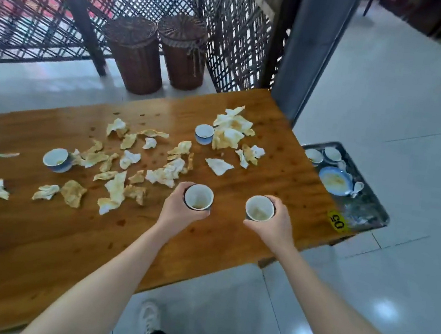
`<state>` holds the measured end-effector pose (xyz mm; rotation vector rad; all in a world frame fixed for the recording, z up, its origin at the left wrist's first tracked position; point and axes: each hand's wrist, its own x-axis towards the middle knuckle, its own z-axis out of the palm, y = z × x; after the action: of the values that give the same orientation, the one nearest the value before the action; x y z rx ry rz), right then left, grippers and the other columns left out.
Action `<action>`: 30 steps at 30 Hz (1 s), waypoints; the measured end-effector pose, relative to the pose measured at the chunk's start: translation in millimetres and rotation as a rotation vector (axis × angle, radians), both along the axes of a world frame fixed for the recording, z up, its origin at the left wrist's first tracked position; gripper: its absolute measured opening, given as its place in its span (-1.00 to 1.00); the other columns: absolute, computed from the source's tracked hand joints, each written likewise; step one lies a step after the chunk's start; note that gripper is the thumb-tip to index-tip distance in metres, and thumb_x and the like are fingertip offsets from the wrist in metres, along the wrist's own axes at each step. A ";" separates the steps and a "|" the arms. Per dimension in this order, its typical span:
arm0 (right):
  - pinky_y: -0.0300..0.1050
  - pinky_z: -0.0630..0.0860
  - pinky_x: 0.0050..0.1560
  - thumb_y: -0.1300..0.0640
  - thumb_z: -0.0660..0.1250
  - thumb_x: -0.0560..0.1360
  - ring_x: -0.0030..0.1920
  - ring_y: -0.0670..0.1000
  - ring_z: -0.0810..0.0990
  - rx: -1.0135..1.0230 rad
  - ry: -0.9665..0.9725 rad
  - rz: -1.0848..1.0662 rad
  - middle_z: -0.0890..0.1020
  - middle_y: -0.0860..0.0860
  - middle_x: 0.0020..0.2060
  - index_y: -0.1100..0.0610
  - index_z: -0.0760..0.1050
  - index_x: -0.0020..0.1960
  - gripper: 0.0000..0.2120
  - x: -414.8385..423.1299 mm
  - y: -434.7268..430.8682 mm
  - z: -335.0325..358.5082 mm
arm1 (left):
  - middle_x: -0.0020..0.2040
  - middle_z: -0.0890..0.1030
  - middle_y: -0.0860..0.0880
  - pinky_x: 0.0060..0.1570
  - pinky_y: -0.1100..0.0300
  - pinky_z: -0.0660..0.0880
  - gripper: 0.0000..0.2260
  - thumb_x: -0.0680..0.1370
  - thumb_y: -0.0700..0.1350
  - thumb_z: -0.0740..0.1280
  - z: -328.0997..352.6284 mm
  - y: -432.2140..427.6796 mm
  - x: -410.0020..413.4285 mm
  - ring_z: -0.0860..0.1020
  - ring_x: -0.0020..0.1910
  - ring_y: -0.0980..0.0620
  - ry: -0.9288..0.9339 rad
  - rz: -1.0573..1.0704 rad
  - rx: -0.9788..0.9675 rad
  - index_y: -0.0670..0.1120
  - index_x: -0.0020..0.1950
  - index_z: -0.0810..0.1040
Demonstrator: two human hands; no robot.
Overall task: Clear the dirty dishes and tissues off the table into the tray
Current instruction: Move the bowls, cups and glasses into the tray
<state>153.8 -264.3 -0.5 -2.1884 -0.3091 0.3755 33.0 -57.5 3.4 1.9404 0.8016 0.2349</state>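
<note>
Left hand point(178, 210) grips one cup point(198, 198), right hand point(273, 223) grips another cup point(260, 208). Both over the table point(231, 251). Tissues point(119, 165) scattered; tray point(361, 209) beyond the table's end.

We see a bare stretch of the orange-brown wooden table point(281, 180) leading right to the dark metal tray point(366, 211). Crumpled yellow-stained tissues point(116, 190) and two blue-and-white ceramic cups point(57, 159) clutter the left and middle. White bowls point(334, 180) crowd the tray's far half; its near half lies bare.
</note>
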 end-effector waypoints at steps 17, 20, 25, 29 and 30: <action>-0.22 0.40 -0.04 0.13 0.63 0.15 0.02 -0.04 0.47 0.070 -0.020 -0.271 0.48 -0.05 0.04 0.02 0.40 0.19 -0.32 78.0 -162.2 11.6 | 0.04 0.50 0.12 -0.16 0.41 0.39 -0.41 0.26 -0.06 0.63 4.1 -148.1 146.0 0.48 0.04 0.09 -0.008 -0.296 0.024 0.08 0.17 0.40; -0.16 0.45 0.01 0.13 0.63 0.16 0.04 0.00 0.49 0.062 -0.004 -0.302 0.50 -0.02 0.07 0.05 0.41 0.21 -0.31 102.7 -180.0 9.9 | 0.05 0.50 0.11 -0.16 0.42 0.37 -0.41 0.27 -0.06 0.63 -1.5 -169.1 182.7 0.47 0.04 0.09 -0.013 -0.340 0.013 0.05 0.19 0.41; -0.11 0.47 0.08 0.16 0.63 0.13 0.07 -0.01 0.49 0.051 0.021 -0.369 0.51 -0.02 0.09 0.05 0.41 0.22 -0.28 159.3 -206.2 6.6 | 0.03 0.51 0.11 -0.25 0.56 0.38 -0.44 0.28 -0.08 0.62 -9.4 -196.6 250.3 0.47 -0.01 0.11 -0.044 -0.384 -0.003 0.03 0.17 0.43; -0.11 0.46 0.07 0.18 0.62 0.15 0.08 0.01 0.50 0.025 0.030 -0.398 0.51 -0.01 0.10 0.06 0.41 0.23 -0.29 209.4 -228.1 7.8 | 0.02 0.53 0.11 -0.23 0.52 0.39 -0.43 0.26 -0.07 0.63 -12.6 -208.6 299.5 0.49 -0.01 0.11 -0.024 -0.400 -0.052 0.04 0.15 0.43; -0.11 0.46 0.07 0.17 0.62 0.15 0.08 0.01 0.50 0.020 0.034 -0.408 0.51 -0.01 0.11 0.06 0.41 0.23 -0.29 221.8 -232.8 8.6 | 0.03 0.53 0.10 -0.20 0.49 0.40 -0.42 0.25 -0.06 0.63 -13.5 -209.8 311.7 0.50 0.01 0.10 -0.015 -0.418 -0.051 0.03 0.17 0.44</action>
<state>375.6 -497.1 8.1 -2.1562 0.1532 0.1790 344.7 -267.3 -10.1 2.0039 0.3735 -0.0233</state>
